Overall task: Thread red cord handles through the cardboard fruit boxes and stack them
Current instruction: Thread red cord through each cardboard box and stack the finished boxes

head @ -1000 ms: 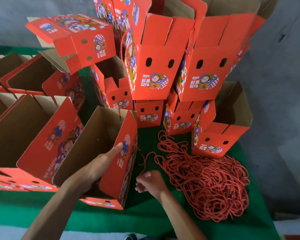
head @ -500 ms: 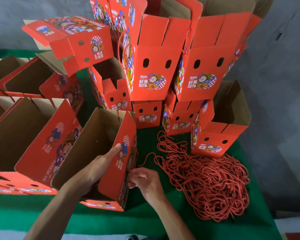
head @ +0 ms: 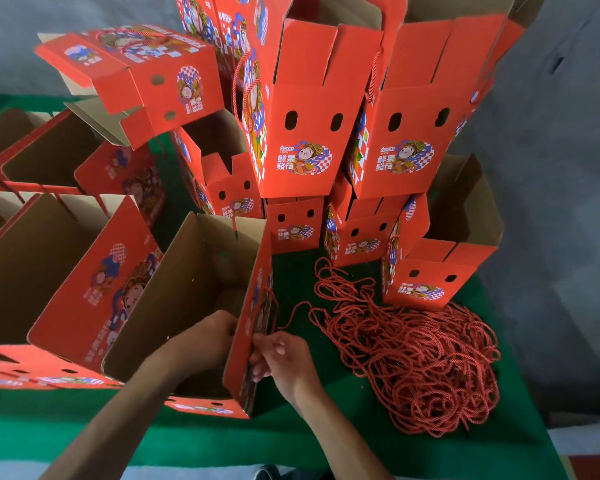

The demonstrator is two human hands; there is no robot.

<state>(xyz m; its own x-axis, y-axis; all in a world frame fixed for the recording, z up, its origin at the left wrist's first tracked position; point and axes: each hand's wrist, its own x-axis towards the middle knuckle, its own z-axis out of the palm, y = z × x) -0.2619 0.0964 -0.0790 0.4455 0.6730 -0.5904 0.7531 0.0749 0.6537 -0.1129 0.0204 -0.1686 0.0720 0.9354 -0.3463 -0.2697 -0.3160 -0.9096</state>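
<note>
While the box [head: 187, 299] hides the left hand's [head: 208, 337] grip, right hand [head: 284, 362] pinches cord [head: 291, 315].

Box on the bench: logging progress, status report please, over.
Left hand reaching inside open box. Right hand pinching at its outer wall, cord trailing to pile. Nothing in the way.

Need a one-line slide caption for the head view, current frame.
Left hand inside an open fruit box, right hand at its outer wall feeding a red cord from the pile.
</note>
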